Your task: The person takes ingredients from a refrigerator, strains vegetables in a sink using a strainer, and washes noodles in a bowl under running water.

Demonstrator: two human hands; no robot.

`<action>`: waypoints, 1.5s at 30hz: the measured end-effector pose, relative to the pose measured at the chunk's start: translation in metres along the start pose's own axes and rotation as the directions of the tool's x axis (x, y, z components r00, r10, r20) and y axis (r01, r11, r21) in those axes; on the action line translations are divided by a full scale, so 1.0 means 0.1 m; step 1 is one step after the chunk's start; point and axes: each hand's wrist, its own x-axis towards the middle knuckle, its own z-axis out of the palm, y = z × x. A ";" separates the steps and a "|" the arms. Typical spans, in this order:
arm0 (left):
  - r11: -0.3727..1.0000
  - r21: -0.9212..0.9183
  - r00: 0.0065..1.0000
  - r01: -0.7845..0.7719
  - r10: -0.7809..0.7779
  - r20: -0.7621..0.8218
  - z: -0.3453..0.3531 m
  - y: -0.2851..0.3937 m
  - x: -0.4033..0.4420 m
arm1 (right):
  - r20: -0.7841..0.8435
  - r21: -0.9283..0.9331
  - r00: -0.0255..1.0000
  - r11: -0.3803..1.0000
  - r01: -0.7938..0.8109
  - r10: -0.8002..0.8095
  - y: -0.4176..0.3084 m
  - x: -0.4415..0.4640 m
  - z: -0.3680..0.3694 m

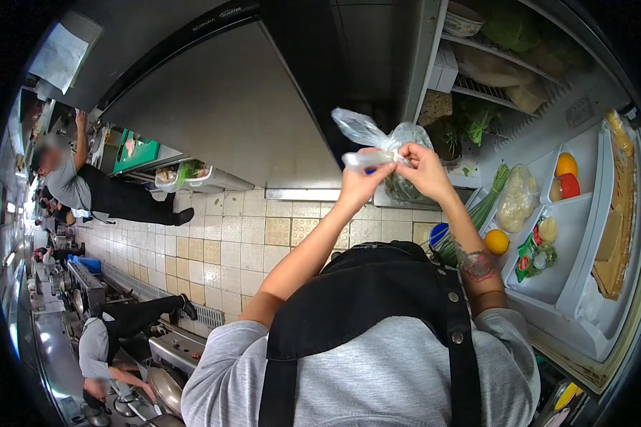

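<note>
The bag (409,134) is of thin clear plastic with something dark green inside, so I judge it light, soft, a little slippery, and easy to tear if pulled strongly; the gathered neck (395,155) is the safer place to hold, since squeezing the body may crush the contents. There the left hand (365,182) and the right hand (427,171) pinch the plastic, each grip narrow, just beside the other. The body lies below the grip, near the open fridge (523,146); whether it hangs or rests, I cannot tell
</note>
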 end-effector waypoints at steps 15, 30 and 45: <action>0.979 -0.122 0.958 0.162 -0.126 0.259 -0.06 -0.15 0.17 | 0.055 -0.544 0.997 0.836 0.070 -0.048 0.08 -0.10 -0.34; 0.860 0.497 0.986 -0.116 0.159 -0.044 -0.55 -0.69 0.08 | -0.130 -0.334 0.975 0.934 0.130 -0.182 0.14 -0.16 -0.52; 0.865 -0.278 0.908 0.419 -0.404 0.113 -0.15 -0.48 0.29 | -0.211 -0.698 0.968 0.714 -0.053 -0.134 0.61 -0.32 -1.09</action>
